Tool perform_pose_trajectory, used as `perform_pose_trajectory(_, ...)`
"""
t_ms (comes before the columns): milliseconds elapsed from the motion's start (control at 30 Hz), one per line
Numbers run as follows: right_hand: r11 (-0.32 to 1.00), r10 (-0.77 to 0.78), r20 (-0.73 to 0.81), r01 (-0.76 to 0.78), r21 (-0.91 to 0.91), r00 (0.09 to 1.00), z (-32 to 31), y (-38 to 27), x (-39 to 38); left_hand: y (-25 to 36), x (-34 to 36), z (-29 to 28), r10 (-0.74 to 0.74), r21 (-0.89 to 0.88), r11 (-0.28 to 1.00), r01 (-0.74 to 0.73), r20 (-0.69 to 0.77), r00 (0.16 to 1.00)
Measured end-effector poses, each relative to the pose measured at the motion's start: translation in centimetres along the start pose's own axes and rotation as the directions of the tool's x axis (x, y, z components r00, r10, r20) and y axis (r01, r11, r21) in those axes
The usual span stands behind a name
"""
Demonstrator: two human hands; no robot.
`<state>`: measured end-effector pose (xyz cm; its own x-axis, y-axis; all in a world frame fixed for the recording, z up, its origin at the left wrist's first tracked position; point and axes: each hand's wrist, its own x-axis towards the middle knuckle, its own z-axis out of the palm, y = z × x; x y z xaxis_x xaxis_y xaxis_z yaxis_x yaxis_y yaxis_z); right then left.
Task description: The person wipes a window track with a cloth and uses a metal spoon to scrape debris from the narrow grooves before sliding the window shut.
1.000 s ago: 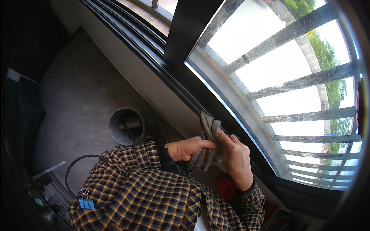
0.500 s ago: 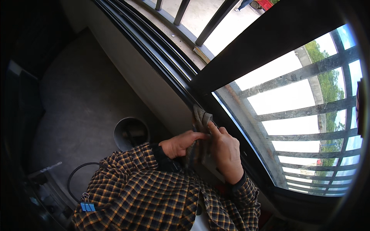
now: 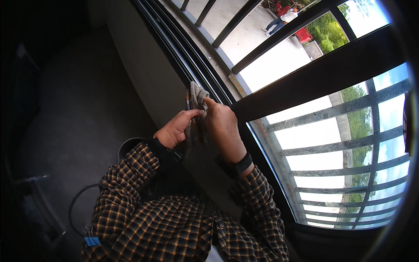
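The cloth sits between the left fingers and the right fingers, its far end at the edge of the window track, with the window sash to their right and bars behind its glass. To the left, past the low wall, the bucket stands on the floor, partly behind the left sleeve. Outside, beyond the railings at the upper right, is a person.
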<state>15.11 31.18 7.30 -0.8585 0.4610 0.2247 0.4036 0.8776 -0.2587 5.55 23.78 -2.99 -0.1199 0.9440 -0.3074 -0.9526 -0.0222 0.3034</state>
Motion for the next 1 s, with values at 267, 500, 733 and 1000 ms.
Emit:
perform_pose_trajectory(267,0.842,-0.251,-0.087,0.261,0.472,0.964,4.2,0.0,1.4,1.8,-4.4,0.2,0.514,0.295,0.833,-0.468,-0.101,0.852)
perform_pose_trajectory(500,0.544,0.076,0.264,-0.262,0.797,0.961,3.2,0.9,-7.4,-4.9,-8.5,-0.3,0.393,0.494,0.814,-0.305,-0.082,0.916)
perform_pose_trajectory(733,0.393,0.036,0.363,-0.347,0.852,0.931,-2.1,4.9,-13.0,-10.5,-9.9,3.3,0.480,0.653,0.637,-0.409,0.079,0.874)
perform_pose_trajectory(1000,0.076,-0.119,0.442,-0.435,0.897,0.889,-7.7,7.2,-22.3,-13.5,-12.8,4.8,0.328,0.764,0.449,-0.463,0.341,0.881)
